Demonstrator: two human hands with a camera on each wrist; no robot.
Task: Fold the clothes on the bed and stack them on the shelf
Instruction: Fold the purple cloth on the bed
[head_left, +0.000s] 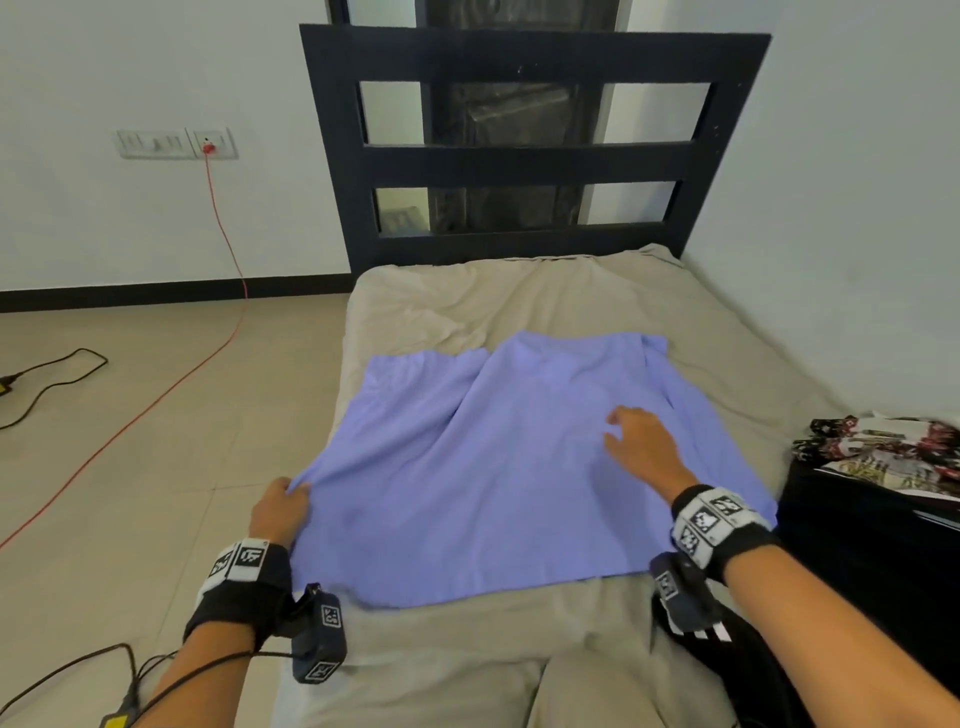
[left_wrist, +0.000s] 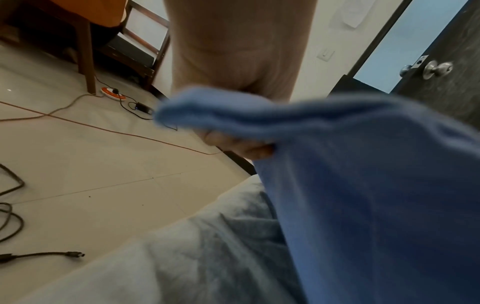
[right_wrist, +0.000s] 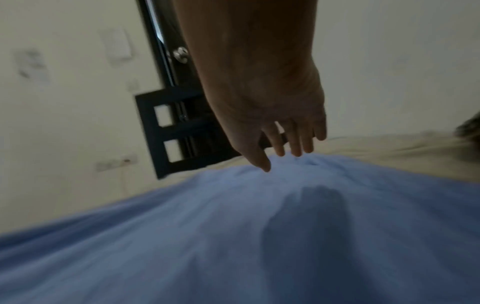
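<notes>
A light blue garment (head_left: 493, 467) lies spread over the beige bed (head_left: 571, 296) in the head view. My left hand (head_left: 283, 506) grips its left edge at the bed's side; the left wrist view shows the bunched blue cloth (left_wrist: 233, 117) pinched in my fingers (left_wrist: 241, 147). My right hand (head_left: 636, 436) lies on the garment right of its middle, fingers spread and nearly straight. In the right wrist view the fingertips (right_wrist: 296, 152) touch the blue cloth (right_wrist: 259, 236).
A patterned black, red and white heap of clothes (head_left: 883, 447) sits on a black surface (head_left: 857, 545) at the right. A black headboard (head_left: 524, 161) stands at the bed's far end. A red cable (head_left: 156, 400) and black cables (head_left: 47, 384) cross the tiled floor on the left.
</notes>
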